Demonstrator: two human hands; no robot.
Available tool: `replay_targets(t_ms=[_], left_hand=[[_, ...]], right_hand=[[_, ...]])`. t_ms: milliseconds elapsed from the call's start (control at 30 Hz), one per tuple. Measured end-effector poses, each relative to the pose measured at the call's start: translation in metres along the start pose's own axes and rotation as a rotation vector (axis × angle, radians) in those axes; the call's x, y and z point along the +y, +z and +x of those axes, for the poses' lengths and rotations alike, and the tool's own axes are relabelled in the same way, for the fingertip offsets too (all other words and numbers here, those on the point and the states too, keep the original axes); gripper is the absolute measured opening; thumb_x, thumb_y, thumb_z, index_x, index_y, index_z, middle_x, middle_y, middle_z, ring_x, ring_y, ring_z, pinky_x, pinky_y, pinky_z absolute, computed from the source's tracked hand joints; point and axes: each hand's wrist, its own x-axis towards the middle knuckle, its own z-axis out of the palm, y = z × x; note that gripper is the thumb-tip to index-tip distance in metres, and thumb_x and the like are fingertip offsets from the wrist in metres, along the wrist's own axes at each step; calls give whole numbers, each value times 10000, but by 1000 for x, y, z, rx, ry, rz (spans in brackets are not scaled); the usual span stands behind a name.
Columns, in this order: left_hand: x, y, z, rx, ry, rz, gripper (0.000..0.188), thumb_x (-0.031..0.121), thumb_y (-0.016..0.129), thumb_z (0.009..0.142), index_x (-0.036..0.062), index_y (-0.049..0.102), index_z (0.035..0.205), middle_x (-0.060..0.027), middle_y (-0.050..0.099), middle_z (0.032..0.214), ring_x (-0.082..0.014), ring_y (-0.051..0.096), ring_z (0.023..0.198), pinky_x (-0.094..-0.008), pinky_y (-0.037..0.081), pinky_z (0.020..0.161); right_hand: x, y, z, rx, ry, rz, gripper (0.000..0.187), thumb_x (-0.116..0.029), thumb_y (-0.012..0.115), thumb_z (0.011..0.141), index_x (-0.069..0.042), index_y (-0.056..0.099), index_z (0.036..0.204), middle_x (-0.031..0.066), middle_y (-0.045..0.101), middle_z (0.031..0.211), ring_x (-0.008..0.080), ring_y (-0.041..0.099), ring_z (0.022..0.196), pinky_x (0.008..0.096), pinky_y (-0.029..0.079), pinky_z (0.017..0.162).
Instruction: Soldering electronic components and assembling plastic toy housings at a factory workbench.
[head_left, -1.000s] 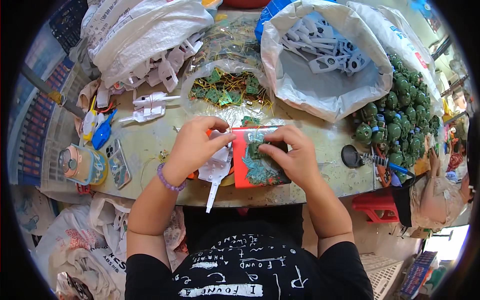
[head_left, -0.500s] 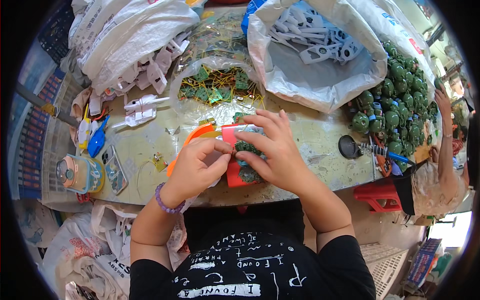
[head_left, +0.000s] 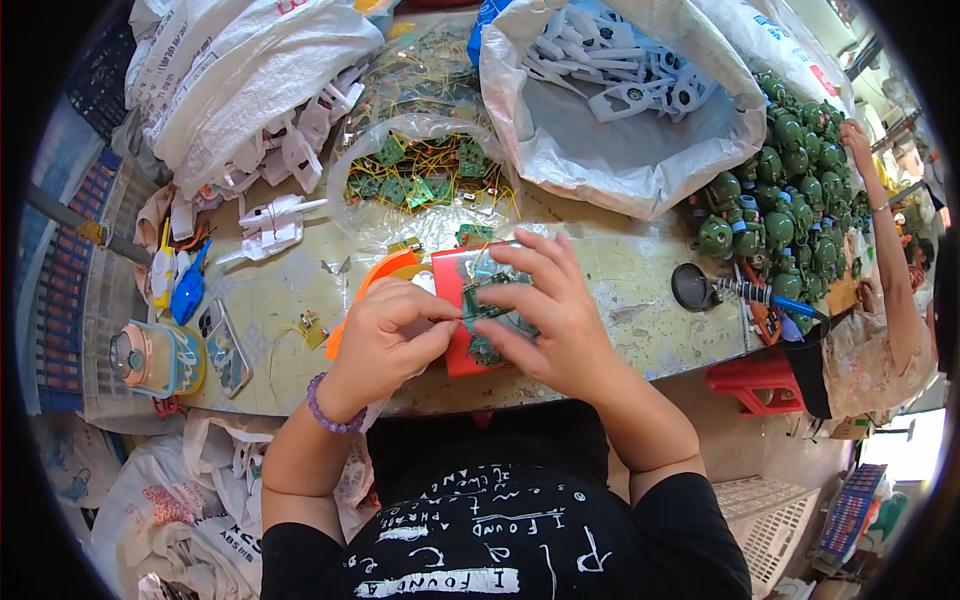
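Observation:
My left hand (head_left: 395,325) is closed in a pinch, thumb against forefinger, at the edge of a green circuit board (head_left: 474,303); whatever small thing its tips hold is too fine to make out. From the other side, my right hand (head_left: 550,315) has thumb and forefinger at that same board, with its other fingers spread above. Below both hands is a red box-like block (head_left: 447,268), on which more green boards (head_left: 486,351) lie, partly covered by my right hand. An orange curved piece (head_left: 380,268) shows behind my left hand.
Behind lies a clear bag of wired green boards (head_left: 410,185). White sacks of white plastic parts (head_left: 640,190) stand at the back. Green round parts (head_left: 790,210) are heaped at right, near a blue-handled tool (head_left: 790,303). A phone (head_left: 224,345) and jar (head_left: 160,355) sit left. A person's arm (head_left: 880,210) reaches in.
The view has shifted slightly. My hands stay together at the board, which now looks more upright between my right fingers. The other person's arm at right has stretched farther forward.

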Motion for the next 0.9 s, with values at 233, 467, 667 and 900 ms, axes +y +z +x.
replay_targets(t_ms=[233, 467, 667, 900], left_hand=[[4, 6, 1, 3, 79, 69, 86, 54, 693, 733, 66, 693, 818, -49, 676, 788, -201, 629, 760, -343, 455, 784], [18, 7, 3, -3, 160, 325, 87, 87, 719, 745, 83, 703, 830, -51, 679, 809, -208, 644, 801, -414, 409, 924], [7, 6, -4, 13, 149, 316, 104, 86, 730, 728, 76, 708, 829, -55, 680, 810, -196, 642, 806, -417, 386, 953], [5, 10, 2, -15, 182, 312, 110, 89, 733, 721, 81, 709, 828, -49, 674, 808, -191, 638, 810, -422, 379, 958]], right_hand=[[11, -5, -3, -54, 37, -236, 319, -178, 737, 766, -92, 668, 1065, 80, 619, 1148, 288, 538, 1154, 588, 237, 1079], [-5, -19, -15, 258, 7, -200, 285, -92, 706, 789, -43, 644, 1062, 113, 620, 1121, 284, 565, 1109, 457, 368, 1021], [41, -79, -92, 1235, 551, 322, 128, -12, 562, 913, -40, 554, 1039, 10, 549, 915, 69, 506, 799, 212, 418, 711], [111, -169, -160, 1197, 788, 189, 436, -234, 664, 900, 4, 511, 1231, 6, 611, 833, 47, 521, 675, 207, 363, 523]])
